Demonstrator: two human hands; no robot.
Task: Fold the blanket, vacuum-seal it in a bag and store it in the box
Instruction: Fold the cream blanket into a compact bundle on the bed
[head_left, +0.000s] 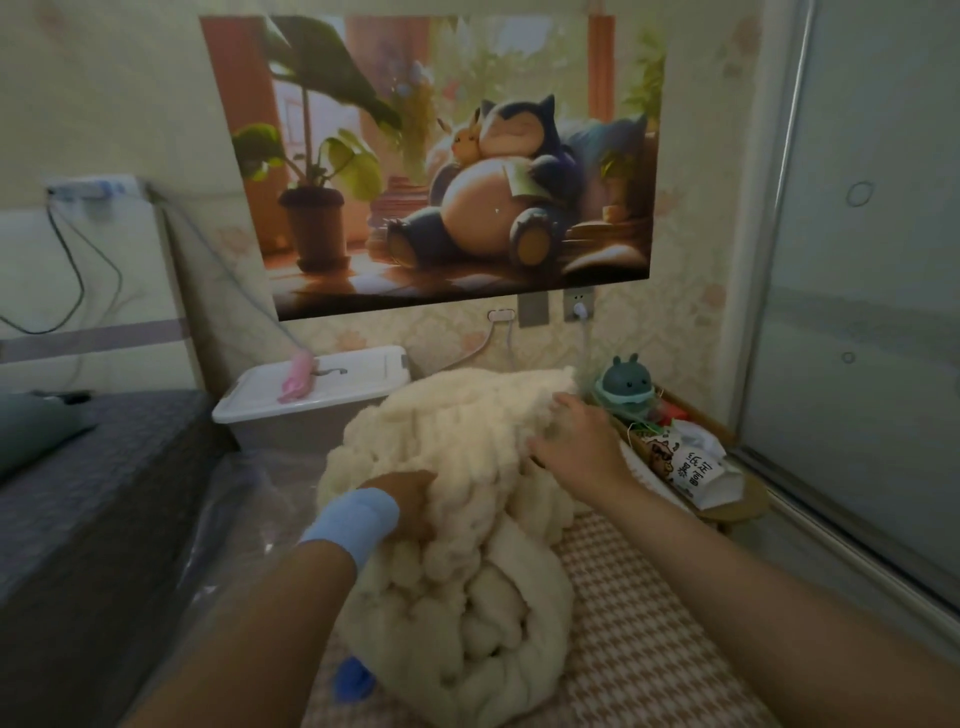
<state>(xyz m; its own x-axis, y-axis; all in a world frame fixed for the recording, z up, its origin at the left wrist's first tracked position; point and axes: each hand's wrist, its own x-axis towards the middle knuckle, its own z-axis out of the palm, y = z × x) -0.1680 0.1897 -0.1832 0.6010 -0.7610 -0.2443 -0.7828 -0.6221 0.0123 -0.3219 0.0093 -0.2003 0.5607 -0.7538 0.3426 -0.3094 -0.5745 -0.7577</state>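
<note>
A thick cream blanket (457, 509) with a puffy ribbed surface lies bundled in folds in front of me on a checked brown-and-white surface (639, 623). My left hand (410, 499), with a blue band on its wrist, grips the blanket's left side, fingers sunk into the pile. My right hand (576, 441) grips the blanket's upper right edge. A clear plastic bag (244, 519) lies spread to the left of the blanket. A white lidded box (311, 389) stands behind it by the wall.
A pink object (296, 379) lies on the box lid. A dark bed (93, 493) fills the left side. On the right a small round table (737, 499) holds a green toy (626, 389) and packets. A glass door (857, 312) runs along the right. Cables hang from wall sockets.
</note>
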